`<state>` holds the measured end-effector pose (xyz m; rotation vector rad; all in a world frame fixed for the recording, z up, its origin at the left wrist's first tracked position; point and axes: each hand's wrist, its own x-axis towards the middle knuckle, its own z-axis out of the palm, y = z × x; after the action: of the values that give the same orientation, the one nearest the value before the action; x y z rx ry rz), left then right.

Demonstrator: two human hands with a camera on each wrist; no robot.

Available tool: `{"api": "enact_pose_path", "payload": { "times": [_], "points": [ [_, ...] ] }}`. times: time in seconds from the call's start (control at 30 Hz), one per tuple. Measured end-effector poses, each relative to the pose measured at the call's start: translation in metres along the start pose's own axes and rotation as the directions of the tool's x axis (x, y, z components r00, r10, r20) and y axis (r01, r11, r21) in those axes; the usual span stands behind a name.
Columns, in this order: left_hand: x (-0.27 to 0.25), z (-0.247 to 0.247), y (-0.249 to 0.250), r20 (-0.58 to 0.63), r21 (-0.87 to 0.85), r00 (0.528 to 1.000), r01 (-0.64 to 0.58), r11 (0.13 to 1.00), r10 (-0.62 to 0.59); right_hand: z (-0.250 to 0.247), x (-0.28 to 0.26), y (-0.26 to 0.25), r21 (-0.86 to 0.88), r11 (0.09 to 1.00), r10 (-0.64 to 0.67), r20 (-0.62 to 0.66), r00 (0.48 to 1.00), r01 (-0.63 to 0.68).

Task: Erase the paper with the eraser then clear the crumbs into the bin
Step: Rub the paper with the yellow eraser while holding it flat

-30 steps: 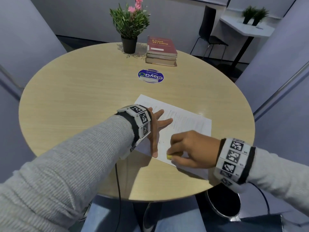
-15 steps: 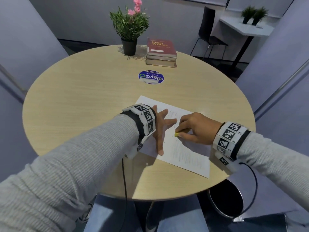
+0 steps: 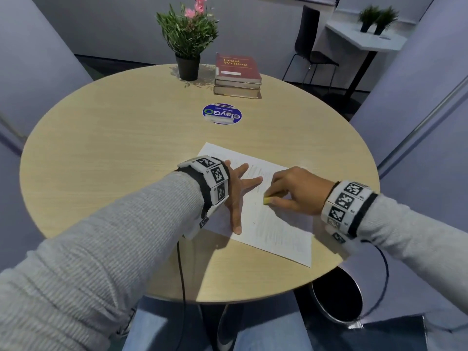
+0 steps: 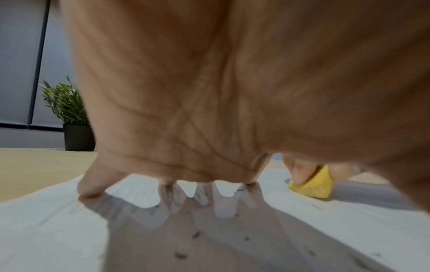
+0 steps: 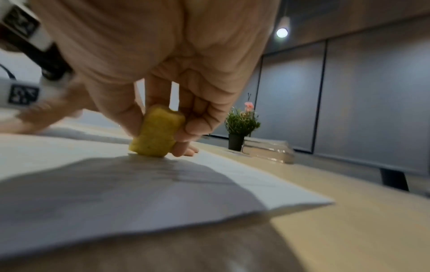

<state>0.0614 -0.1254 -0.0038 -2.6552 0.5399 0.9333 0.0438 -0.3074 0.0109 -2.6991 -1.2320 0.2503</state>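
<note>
A white sheet of paper with faint pencil lines lies on the round wooden table, near its front right. My left hand lies flat on the paper's left side with fingers spread, pressing it down. My right hand pinches a small yellow eraser between thumb and fingers, its tip on the middle of the paper. The eraser stands on the sheet in the right wrist view. Dark crumbs lie on the paper under my left palm. A black round bin stands on the floor below the table's right front edge.
A potted plant and a stack of books stand at the far side of the table. A round blue sticker marks the table's middle. A black chair and a side table stand behind. A cable hangs from my left wrist.
My right hand moved the eraser from the paper's near edge up to its middle, then slightly back toward me. My left hand stayed pressed on the paper.
</note>
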Motion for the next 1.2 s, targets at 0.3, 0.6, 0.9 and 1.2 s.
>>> {"api": "enact_pose_path", "payload": {
  "times": [0.3, 0.6, 0.9, 1.2],
  "points": [
    [-0.005, -0.003, 0.001, 0.007, -0.012, 1.0, 0.002, 1.0, -0.002, 0.006, 0.0, -0.019, 0.04, 0.996, -0.078, 0.036, 0.996, 0.076],
    [-0.012, -0.003, 0.005, -0.015, -0.003, 1.0, -0.01, 1.0, 0.01, 0.009, 0.001, -0.027, -0.005, 0.995, -0.099, 0.082, 0.992, 0.1],
    [-0.014, 0.005, -0.001, -0.142, -0.105, 0.988, -0.069, 0.992, 0.054, 0.016, -0.024, -0.041, 0.078, 0.981, -0.186, 0.16, 0.97, 0.175],
    [-0.006, 0.003, 0.001, -0.134, -0.012, 0.99, -0.044, 0.999, 0.042, 0.004, -0.006, -0.001, -0.047, 0.999, 0.02, 0.051, 0.999, -0.018]
  ]
}}
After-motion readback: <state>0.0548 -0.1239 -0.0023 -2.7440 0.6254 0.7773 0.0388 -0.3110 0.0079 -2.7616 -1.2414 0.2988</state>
